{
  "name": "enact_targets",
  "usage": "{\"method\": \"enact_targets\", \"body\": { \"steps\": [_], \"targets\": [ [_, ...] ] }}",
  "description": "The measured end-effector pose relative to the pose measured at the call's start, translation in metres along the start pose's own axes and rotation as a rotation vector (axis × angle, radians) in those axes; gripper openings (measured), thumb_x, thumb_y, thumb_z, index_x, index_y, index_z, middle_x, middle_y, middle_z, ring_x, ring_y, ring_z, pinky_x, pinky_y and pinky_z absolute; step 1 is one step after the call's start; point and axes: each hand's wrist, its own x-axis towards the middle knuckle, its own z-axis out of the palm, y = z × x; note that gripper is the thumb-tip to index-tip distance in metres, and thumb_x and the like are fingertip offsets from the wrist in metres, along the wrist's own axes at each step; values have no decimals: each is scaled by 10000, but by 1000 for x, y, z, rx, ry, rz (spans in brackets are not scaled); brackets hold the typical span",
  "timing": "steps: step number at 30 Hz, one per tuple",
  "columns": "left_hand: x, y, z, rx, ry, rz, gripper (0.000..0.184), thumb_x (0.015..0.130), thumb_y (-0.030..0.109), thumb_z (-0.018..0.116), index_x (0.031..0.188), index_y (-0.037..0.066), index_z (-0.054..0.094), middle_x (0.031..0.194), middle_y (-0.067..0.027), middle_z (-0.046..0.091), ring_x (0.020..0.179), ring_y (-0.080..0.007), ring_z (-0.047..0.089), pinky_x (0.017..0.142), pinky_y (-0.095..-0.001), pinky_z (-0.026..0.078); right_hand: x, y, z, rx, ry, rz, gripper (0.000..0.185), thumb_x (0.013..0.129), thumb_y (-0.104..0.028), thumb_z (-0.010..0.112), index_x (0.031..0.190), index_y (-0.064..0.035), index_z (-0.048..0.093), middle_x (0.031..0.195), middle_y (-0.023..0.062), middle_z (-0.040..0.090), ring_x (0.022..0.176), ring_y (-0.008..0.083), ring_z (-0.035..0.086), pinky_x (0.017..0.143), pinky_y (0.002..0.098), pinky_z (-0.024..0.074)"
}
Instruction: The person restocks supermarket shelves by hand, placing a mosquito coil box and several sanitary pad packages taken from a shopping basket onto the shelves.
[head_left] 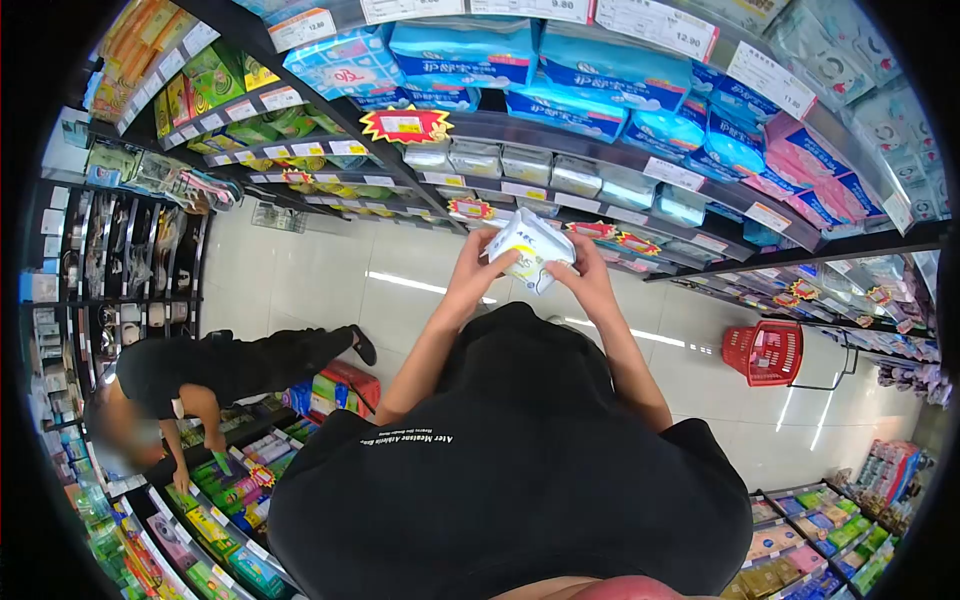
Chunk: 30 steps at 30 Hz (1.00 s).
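Observation:
Both hands hold a white packet of sanitary pads (530,248), marked "ABC" with a yellow and blue print. The packet is tilted in front of the lower shelves. My left hand (474,268) grips its left side, the thumb lying on the front. At the right edge, my right hand (587,272) is closed on the same packet, its thumb also on the front. The fingers behind the packet are partly hidden. Just beyond it runs a low shelf row of silvery-white packets (527,165).
Blue pad packs (464,52) and pink packs (808,165) fill the upper shelf. A red shopping basket (764,352) stands on the tiled floor (400,250) at right. Another person (190,375) bends over a low shelf at left. Behind me are more stocked shelves (815,545).

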Motion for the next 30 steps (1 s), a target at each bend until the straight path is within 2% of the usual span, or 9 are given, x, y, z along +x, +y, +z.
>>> {"method": "enact_targets", "body": {
  "steps": [7, 8, 11, 15, 16, 19, 20, 24, 30],
  "targets": [
    [39, 6, -44, 131, -87, 300, 637, 809, 122, 784, 1312, 12, 408, 1277, -136, 500, 1197, -236, 517, 987, -359, 453, 55, 3, 30, -295, 22, -134, 751, 678, -158, 871, 1285, -42, 444, 1170, 151, 610, 1088, 210, 596, 890, 348, 495],
    [44, 4, -53, 160, -30, 290, 650, 807, 113, 778, 1324, 13, 396, 1313, -145, 473, 1206, -244, 517, 975, -367, 463, 65, -4, 33, -591, 69, -200, 734, 695, -104, 843, 1301, -20, 436, 1232, 137, 577, 1141, 205, 580, 895, 334, 519],
    [59, -5, -90, 207, -56, 300, 654, 808, 114, 775, 1327, 16, 390, 1345, -151, 446, 1198, -246, 526, 940, -360, 489, 105, -24, 54, -551, 97, -139, 732, 679, -121, 849, 1282, -9, 448, 1180, 151, 600, 1083, 204, 617, 856, 337, 541],
    [70, -8, -133, 138, -46, 266, 598, 827, 102, 754, 1310, 34, 409, 1279, -143, 512, 1032, -216, 623, 870, -323, 526, 155, -10, 77, -658, 137, -311, 720, 683, -171, 855, 1277, -7, 484, 1123, 159, 661, 981, 255, 669, 815, 356, 532],
    [69, -4, -140, 98, -11, 255, 559, 837, 103, 745, 1291, 26, 428, 1215, -133, 559, 949, -189, 640, 838, -317, 526, 156, -26, 91, -747, 214, -186, 682, 698, -177, 853, 1260, 18, 520, 1150, 160, 655, 1009, 253, 663, 832, 363, 526],
    [71, 6, -166, 90, -20, 69, 525, 880, 145, 699, 1316, 57, 420, 1243, -100, 559, 1074, -200, 601, 867, -332, 502, 183, -32, 107, -661, 178, -156, 615, 699, -197, 860, 1197, 21, 573, 1138, 165, 657, 1000, 252, 656, 847, 363, 519],
    [74, 1, -176, 75, -37, 65, 490, 889, 178, 693, 1298, 73, 446, 1203, -86, 581, 1060, -186, 606, 855, -325, 498, 199, -16, 109, -568, 182, -338, 543, 716, -249, 852, 1128, 17, 619, 1079, 155, 676, 972, 240, 649, 837, 354, 510],
    [79, -8, -210, 32, -101, -23, 430, 897, 200, 684, 1258, 81, 483, 1168, -80, 594, 1046, -172, 610, 853, -322, 495, 219, -23, 127, -852, 169, 14, 504, 759, -272, 830, 1116, 16, 621, 1048, 117, 669, 938, 178, 618, 829, 333, 492],
    [82, -28, -241, 35, -155, 68, 469, 893, 215, 692, 1270, 57, 463, 1186, -105, 578, 1057, -201, 601, 877, -336, 498, 228, -7, 158, -896, 141, -297, 505, 743, -250, 826, 1117, 11, 607, 1075, 148, 672, 995, 243, 642, 865, 369, 495]
  ]
}}
